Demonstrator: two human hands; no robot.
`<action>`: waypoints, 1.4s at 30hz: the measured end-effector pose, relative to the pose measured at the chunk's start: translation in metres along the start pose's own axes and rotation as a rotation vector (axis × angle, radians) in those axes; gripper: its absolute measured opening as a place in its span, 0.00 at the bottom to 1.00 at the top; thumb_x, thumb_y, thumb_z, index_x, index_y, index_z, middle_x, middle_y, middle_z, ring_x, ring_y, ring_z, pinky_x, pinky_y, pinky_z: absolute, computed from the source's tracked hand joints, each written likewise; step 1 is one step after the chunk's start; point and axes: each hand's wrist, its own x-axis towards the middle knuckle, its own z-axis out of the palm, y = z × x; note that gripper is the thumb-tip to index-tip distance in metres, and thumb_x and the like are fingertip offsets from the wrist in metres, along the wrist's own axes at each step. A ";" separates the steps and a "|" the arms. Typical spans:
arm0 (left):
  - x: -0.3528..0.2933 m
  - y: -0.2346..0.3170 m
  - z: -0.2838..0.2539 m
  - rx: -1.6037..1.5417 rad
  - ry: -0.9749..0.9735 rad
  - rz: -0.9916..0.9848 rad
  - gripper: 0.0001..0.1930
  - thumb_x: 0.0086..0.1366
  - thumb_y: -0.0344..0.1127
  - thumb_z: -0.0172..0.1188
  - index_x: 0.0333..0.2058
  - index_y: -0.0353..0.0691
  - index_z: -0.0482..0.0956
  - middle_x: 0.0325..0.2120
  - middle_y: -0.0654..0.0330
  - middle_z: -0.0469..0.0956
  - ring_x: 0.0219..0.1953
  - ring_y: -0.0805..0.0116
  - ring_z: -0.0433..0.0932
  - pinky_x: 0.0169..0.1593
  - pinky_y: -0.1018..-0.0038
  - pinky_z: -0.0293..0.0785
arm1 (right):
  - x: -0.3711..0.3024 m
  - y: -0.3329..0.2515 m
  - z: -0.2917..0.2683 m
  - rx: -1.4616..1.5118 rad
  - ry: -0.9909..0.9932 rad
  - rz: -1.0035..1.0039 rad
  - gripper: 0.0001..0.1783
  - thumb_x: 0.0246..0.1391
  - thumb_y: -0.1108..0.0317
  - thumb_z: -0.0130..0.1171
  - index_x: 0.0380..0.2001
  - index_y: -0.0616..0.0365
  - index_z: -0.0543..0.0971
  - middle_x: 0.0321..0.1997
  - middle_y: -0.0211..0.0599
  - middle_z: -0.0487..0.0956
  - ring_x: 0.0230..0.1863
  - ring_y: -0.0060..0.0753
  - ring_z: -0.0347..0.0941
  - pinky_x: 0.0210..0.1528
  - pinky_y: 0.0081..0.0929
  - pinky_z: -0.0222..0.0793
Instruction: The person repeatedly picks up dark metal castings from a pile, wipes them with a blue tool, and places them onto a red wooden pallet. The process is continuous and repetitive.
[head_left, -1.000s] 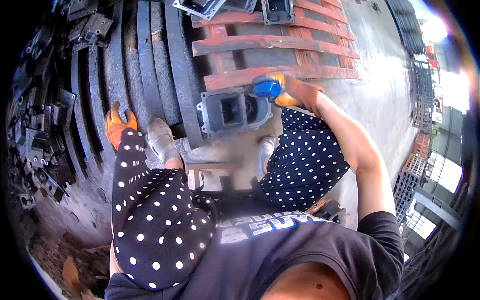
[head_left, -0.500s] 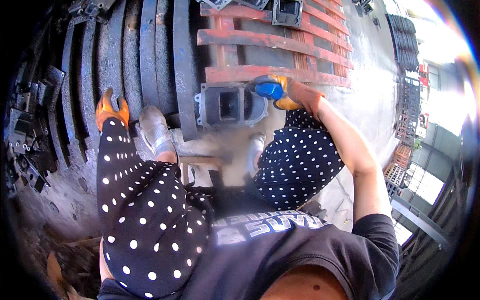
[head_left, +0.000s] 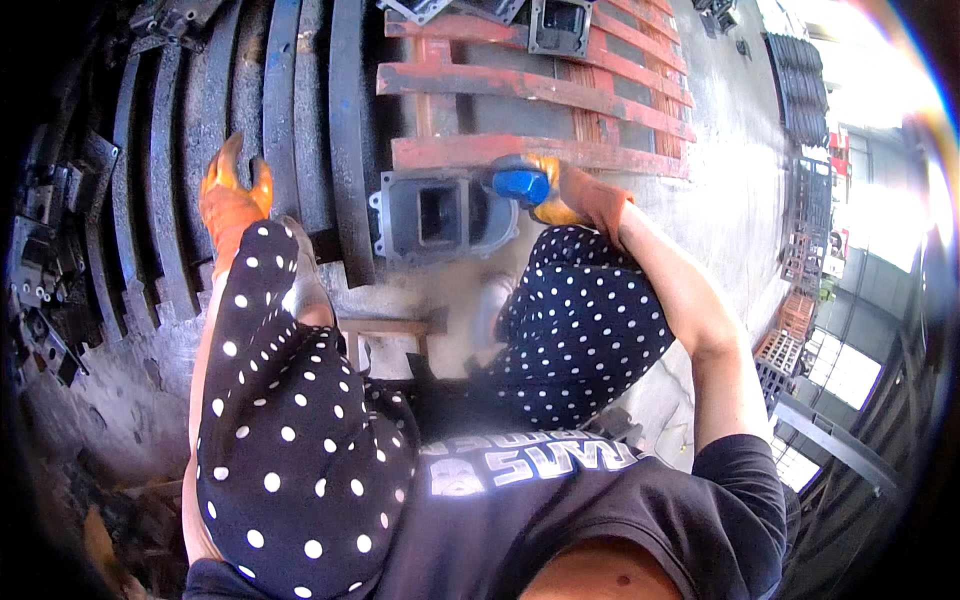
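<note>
An orange work glove covers each of my hands. My left hand hovers over or rests near dark metal bars, fingers apart, holding nothing. My right hand is closed around a blue, rounded object, which could be a tool; its kind cannot be made out. This sits at the right end of a grey metal casting, a housing with a square opening and a rounded end. Whether the blue object touches the casting is unclear. The casting lies between the bars and my knees.
A worn red slatted pallet lies beyond the casting, with another square casting on it. Dark metal parts pile up at the far left. Stacked crates stand to the right. My polka-dot trouser legs flank the work.
My left hand has moved forward and slightly right, its fingers still apart. My right hand keeps hold of the blue object near the casting. The whole view has shifted slightly.
</note>
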 end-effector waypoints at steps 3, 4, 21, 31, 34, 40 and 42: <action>-0.008 -0.014 -0.011 0.089 -0.050 -0.040 0.22 0.54 0.34 0.64 0.50 0.45 0.77 0.46 0.54 0.79 0.49 0.54 0.77 0.55 0.66 0.71 | -0.012 -0.022 -0.013 0.125 0.035 0.016 0.27 0.40 0.70 0.63 0.49 0.48 0.75 0.41 0.35 0.81 0.42 0.25 0.77 0.47 0.29 0.70; -0.012 -0.017 -0.018 0.108 -0.064 -0.072 0.22 0.55 0.34 0.64 0.50 0.45 0.76 0.46 0.53 0.79 0.50 0.53 0.77 0.55 0.66 0.71 | -0.012 -0.032 -0.018 0.171 0.030 -0.059 0.27 0.40 0.71 0.63 0.49 0.47 0.75 0.42 0.35 0.81 0.42 0.26 0.77 0.47 0.29 0.70; -0.018 -0.053 -0.026 0.144 -0.067 -0.188 0.22 0.56 0.35 0.64 0.51 0.46 0.76 0.46 0.54 0.79 0.50 0.53 0.76 0.55 0.66 0.71 | 0.010 -0.009 0.006 0.061 0.006 -0.108 0.23 0.45 0.64 0.66 0.47 0.50 0.76 0.40 0.35 0.81 0.41 0.29 0.77 0.45 0.32 0.72; 0.001 -0.034 -0.013 0.099 -0.050 -0.197 0.21 0.58 0.35 0.63 0.52 0.50 0.75 0.47 0.54 0.78 0.51 0.54 0.76 0.55 0.66 0.72 | 0.001 -0.030 -0.001 -0.046 -0.030 -0.004 0.26 0.44 0.58 0.65 0.49 0.52 0.74 0.38 0.46 0.81 0.41 0.49 0.79 0.42 0.38 0.72; 0.008 -0.020 -0.011 0.014 0.008 -0.095 0.20 0.57 0.33 0.63 0.50 0.48 0.76 0.45 0.54 0.79 0.48 0.54 0.78 0.53 0.66 0.73 | 0.008 -0.024 -0.003 -0.209 -0.160 0.126 0.26 0.45 0.58 0.64 0.49 0.52 0.73 0.40 0.45 0.81 0.43 0.46 0.79 0.43 0.36 0.72; 0.000 -0.028 -0.036 0.040 0.086 -0.037 0.19 0.56 0.35 0.63 0.48 0.46 0.77 0.43 0.53 0.80 0.47 0.52 0.78 0.52 0.65 0.73 | 0.005 -0.099 -0.038 0.198 -0.024 -0.183 0.30 0.43 0.69 0.62 0.54 0.48 0.73 0.49 0.37 0.79 0.50 0.30 0.76 0.52 0.28 0.69; -0.001 -0.034 -0.029 0.039 0.080 -0.077 0.19 0.56 0.36 0.63 0.48 0.48 0.78 0.44 0.53 0.79 0.47 0.52 0.77 0.53 0.65 0.72 | -0.002 -0.137 -0.056 0.184 -0.099 0.039 0.32 0.42 0.72 0.62 0.55 0.48 0.73 0.50 0.36 0.79 0.50 0.31 0.76 0.53 0.27 0.68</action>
